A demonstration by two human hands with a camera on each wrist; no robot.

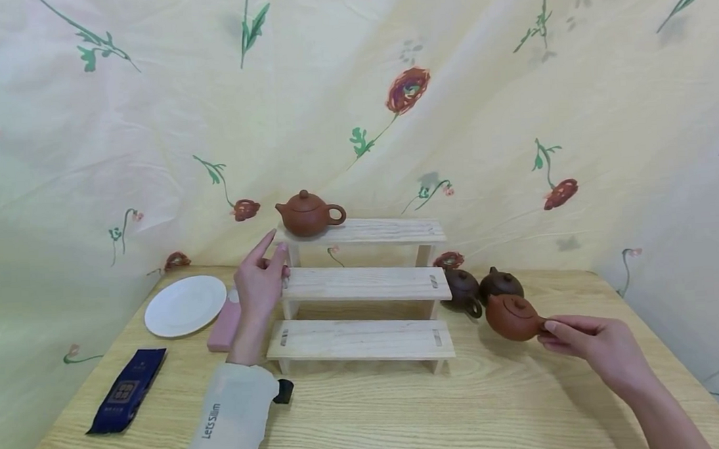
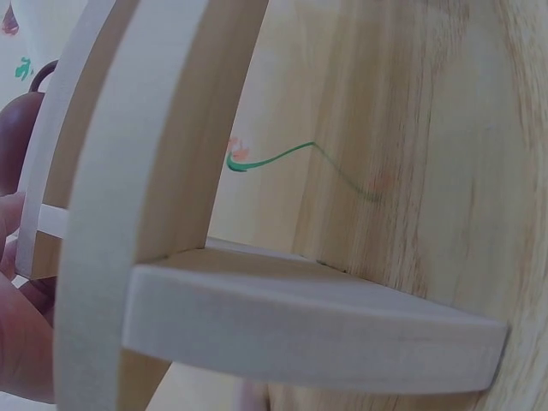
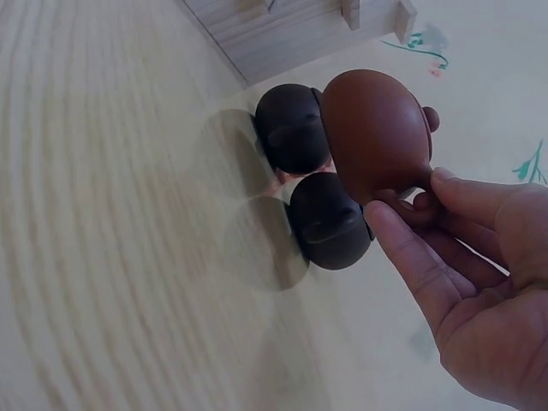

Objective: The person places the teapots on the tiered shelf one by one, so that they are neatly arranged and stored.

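My right hand (image 1: 604, 347) pinches the handle of a reddish-brown clay teapot (image 1: 513, 317) at the right of the head view. In the right wrist view this teapot (image 3: 377, 128) is tilted, with thumb and fingertips at its handle. Two dark brown teapots (image 1: 501, 285) stand just behind it, beside the shelf's right end. My left hand (image 1: 261, 282) is at the left end of a three-step wooden shelf (image 1: 362, 282), index finger and thumb extended towards the top step. Another reddish-brown teapot (image 1: 305, 214) sits on that top step, above the left fingertips, spout to the left.
A white plate (image 1: 185, 305) lies on the table's left side, with a pink box (image 1: 223, 326) next to it, partly behind the left forearm. Nearer lies a dark blue packet (image 1: 127, 391). Flowered cloth (image 1: 352, 82) hangs around the table's back and sides.
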